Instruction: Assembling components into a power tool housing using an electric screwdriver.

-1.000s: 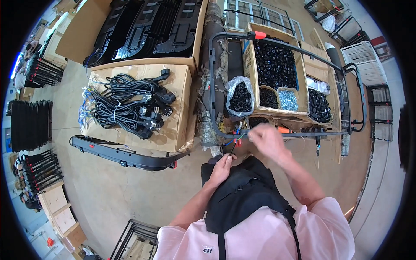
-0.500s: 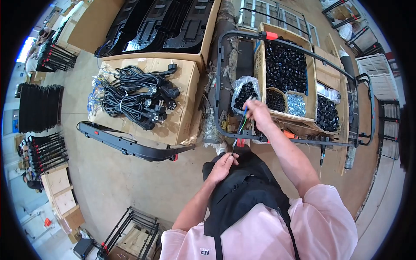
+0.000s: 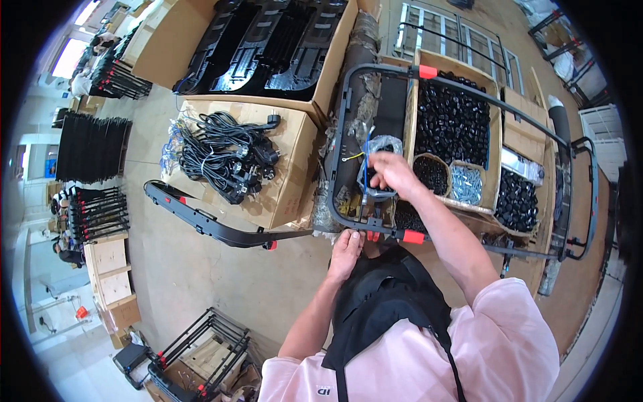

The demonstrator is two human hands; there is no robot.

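Note:
My left hand [image 3: 347,253] is closed just below the near-left corner of a black tubular frame [image 3: 340,127], its fingertips around a thin dark cable that is mostly hidden. From there the cable rises past the frame's lower bar and splits into a blue wire [image 3: 366,175] and a yellow-green wire [image 3: 353,157] with a ring terminal. Curled fingers of my right hand [image 3: 396,175] meet these wires above the bar; the exact grip is partly hidden. Behind that hand sits a clear plastic bag [image 3: 386,142] of small dark parts.
Right of my hand, a wooden box [image 3: 493,120] holds black caps [image 3: 450,117], silver screws [image 3: 466,183] and small dark parts. Bundled power cords [image 3: 224,154] lie on a carton [image 3: 293,175] at the left. A curved black bar [image 3: 221,224] extends along its near side.
My left hand has come up to the frame's lower bar. The wires now spread above the bar, and my right hand has shifted slightly nearer. The whole view has shifted a little.

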